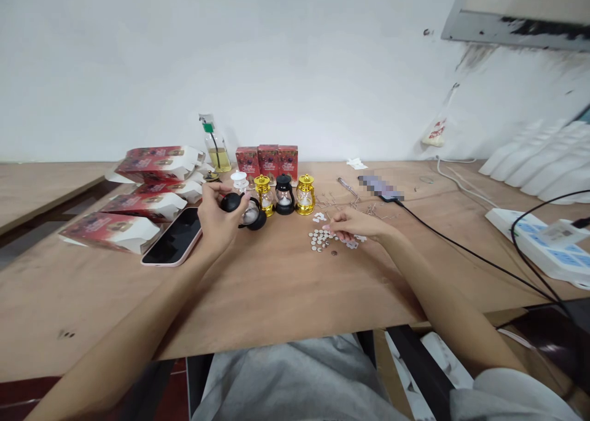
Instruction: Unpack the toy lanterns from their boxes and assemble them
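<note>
My left hand is closed round a small black lantern, which lies tipped on its side with its round base toward the table's front. Beyond it stand miniature lanterns in a row: a white one, a gold one, a black one and another gold one. My right hand hovers over a scatter of small round silvery discs, like button cells. Its thumb and fingertips are pinched together; what lies between them is too small to make out.
A phone lies left, beside open red boxes. Three upright red boxes and a bottle of yellow liquid stand near the wall. Rightward are thin wires, a cabled phone and a white power strip.
</note>
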{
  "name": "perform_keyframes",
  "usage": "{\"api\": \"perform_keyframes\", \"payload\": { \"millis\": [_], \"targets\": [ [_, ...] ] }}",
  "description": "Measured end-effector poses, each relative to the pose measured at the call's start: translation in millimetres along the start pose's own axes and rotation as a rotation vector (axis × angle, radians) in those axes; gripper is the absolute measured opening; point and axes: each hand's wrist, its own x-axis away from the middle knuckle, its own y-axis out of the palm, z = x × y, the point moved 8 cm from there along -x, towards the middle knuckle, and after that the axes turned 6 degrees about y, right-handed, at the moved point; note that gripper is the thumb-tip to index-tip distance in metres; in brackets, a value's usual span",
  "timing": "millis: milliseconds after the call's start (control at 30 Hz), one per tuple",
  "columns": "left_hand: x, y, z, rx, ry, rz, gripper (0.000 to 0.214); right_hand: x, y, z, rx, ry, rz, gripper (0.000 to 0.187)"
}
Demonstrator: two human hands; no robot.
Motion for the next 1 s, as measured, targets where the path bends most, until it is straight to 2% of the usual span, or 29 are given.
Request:
{"api": "perform_keyframes", "payload": {
  "millis": [133, 167, 233, 433, 567, 733, 833, 1000],
  "targets": [
    [4.3, 8.2, 2.9, -0.13, 0.114, -0.096, 0.033, 18.8, 44.3, -2.2, 0.05, 0.038, -0.535, 0.037],
    [4.8, 10.1, 3.0, -0.155, 0.146, -0.111, 0.032, 23.9, 52.9, -2.1, 0.059, 0.043, -0.636, 0.038],
    [5.0, 12.3, 2.7, -0.194, 0.202, -0.126, 0.031, 26.1, 61.4, -2.3, 0.047, 0.04, -0.706, 0.039],
    [1.3, 10.6, 2.7, -0.249, 0.274, -0.111, 0.037, 11.0, 64.0, -0.5, -0.036, 0.004, -0.623, 0.041],
    [4.4, 8.6, 5.3, -0.293, 0.313, -0.066, 0.042, 10.2, 61.3, -8.6, -0.062, -0.055, -0.571, 0.043],
    [16.1, 7.0, 21.3, -0.351, 0.363, -0.039, 0.044, 15.6, 58.0, -25.8, -0.124, -0.136, -0.493, 0.042],
    [25.6, 11.1, 41.4, -0.337, 0.466, -0.094, 0.045, 15.9, 52.4, -37.5, -0.199, -0.219, -0.358, 0.041],
    [50.9, 15.8, 72.6, -0.252, 0.716, -0.15, 0.053, 12.8, 40.8, -44.3, -0.21, -0.318, -0.055, 0.036]
  ]
}}
